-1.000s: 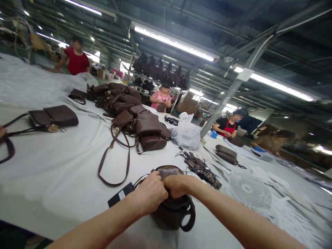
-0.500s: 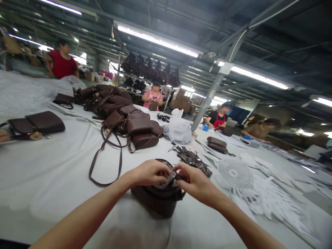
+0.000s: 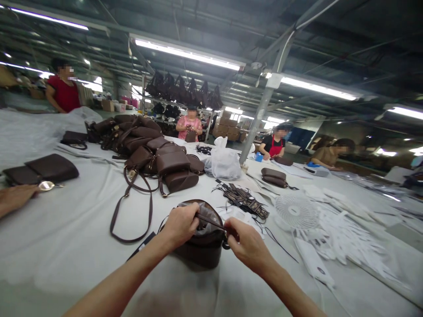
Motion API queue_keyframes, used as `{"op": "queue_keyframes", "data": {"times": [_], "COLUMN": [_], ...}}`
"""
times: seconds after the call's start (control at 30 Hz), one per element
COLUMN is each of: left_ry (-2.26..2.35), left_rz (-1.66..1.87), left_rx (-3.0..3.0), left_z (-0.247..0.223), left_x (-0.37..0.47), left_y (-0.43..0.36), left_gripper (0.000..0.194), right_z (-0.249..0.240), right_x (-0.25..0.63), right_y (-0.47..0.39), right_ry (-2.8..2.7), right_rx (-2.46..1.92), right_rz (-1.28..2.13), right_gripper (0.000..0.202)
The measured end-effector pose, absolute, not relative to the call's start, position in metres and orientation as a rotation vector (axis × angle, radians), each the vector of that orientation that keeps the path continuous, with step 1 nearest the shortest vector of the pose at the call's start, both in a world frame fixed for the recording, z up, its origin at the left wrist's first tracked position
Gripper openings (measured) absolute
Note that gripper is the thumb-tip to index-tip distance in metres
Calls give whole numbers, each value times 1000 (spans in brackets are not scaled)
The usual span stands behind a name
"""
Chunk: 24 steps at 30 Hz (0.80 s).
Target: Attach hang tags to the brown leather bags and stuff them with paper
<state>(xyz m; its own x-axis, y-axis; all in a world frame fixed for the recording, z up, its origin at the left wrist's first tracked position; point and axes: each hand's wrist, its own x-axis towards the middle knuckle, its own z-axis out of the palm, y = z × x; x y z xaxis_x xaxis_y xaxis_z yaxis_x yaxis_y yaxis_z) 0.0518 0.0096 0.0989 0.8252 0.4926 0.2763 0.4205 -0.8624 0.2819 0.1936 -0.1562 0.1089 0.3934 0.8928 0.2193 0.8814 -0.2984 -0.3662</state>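
A dark brown handbag [image 3: 201,252] stands open on the pale cloth in front of me, with clear plastic [image 3: 209,225] inside its mouth. My left hand [image 3: 182,223] is closed on a thin brown strap [image 3: 210,220] over the bag's opening. At the bag's right rim, my right hand [image 3: 243,241] pinches the other end of this strap near a small metal fitting. A black tag [image 3: 142,246] lies beside my left wrist. Beyond the bag is a heap of black tags with cords [image 3: 244,198].
Brown bags [image 3: 172,163] are piled ahead, with a looped strap [image 3: 130,240] in front. Another person's hand [image 3: 20,198] touches a bag [image 3: 53,169] at left. A white fan [image 3: 296,212] and white strips [image 3: 350,242] lie right. People work across the table.
Both hands have left the plastic inside the bag and now stretch a strap across its mouth. The other person's hand at left has moved onto the bag there. The view has shifted slightly.
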Motion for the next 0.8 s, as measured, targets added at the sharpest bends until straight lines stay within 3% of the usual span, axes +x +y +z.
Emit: {"op": "queue_keyframes", "data": {"times": [0.13,0.33,0.57,0.6,0.7,0.73,0.8], "left_ry": [707,650,578,582,587,587,635], "left_rz": [447,567,901,929,948,959,1046], "left_rx": [2812,2728,2218,2138,2041,2059,2168], "left_z": [101,100,92,91,92,93,97], "left_x": [58,62,58,58,56,55,49], "left_y": [6,4,9,13,24,26,25], "left_gripper": [20,17,14,15,17,19,26], "right_z": [87,89,119,117,100,93,80], "right_x": [213,229,207,207,211,213,214], "right_y": [-182,-172,-141,-140,-142,-144,-148], "right_ry": [-1307,-1050,-1342,-1360,-1329,-1297,-1210], "right_rx": [-2519,-1925,-1786,-1795,-1808,-1800,-1793], "right_rz": [-272,238,291,300,491,578,637], "right_gripper": [12,20,20,31,89,97,86]}}
